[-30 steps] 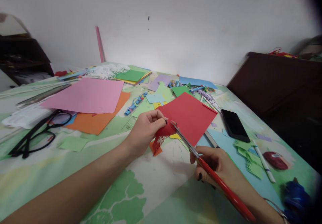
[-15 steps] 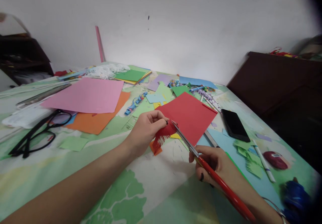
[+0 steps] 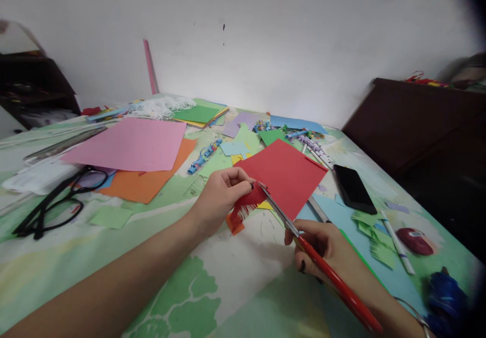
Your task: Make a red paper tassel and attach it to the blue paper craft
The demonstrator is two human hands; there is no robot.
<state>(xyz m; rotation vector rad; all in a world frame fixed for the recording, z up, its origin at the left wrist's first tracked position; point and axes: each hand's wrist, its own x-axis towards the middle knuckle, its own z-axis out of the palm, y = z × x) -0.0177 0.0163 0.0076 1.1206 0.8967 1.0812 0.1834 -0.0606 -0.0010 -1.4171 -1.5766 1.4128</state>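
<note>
My left hand [image 3: 224, 195] pinches a small strip of red paper [image 3: 247, 204] whose lower edge is cut into a fine fringe. My right hand [image 3: 319, 247] grips red-handled scissors [image 3: 326, 268], fingers wrapped at the handle. Their blades point up and left, with the tips at the right end of the strip. Behind the strip lies a large sheet of red paper [image 3: 285, 173] on the table. An orange paper scrap [image 3: 235, 225] rests below the fringe, with thin cut bits scattered nearby.
Pink paper [image 3: 129, 143] over orange paper [image 3: 138, 186] and black eyeglasses [image 3: 56, 216] lie left. A phone [image 3: 354, 188], fringed green paper [image 3: 381, 247], a white pen [image 3: 398, 244] and a dark red mouse-like object [image 3: 415, 241] lie right. White string [image 3: 163, 106] sits at the back.
Almost nothing differs; both hands, the scissors and the fringed strip keep nearly the same positions, with only a very slight shift of the right hand.
</note>
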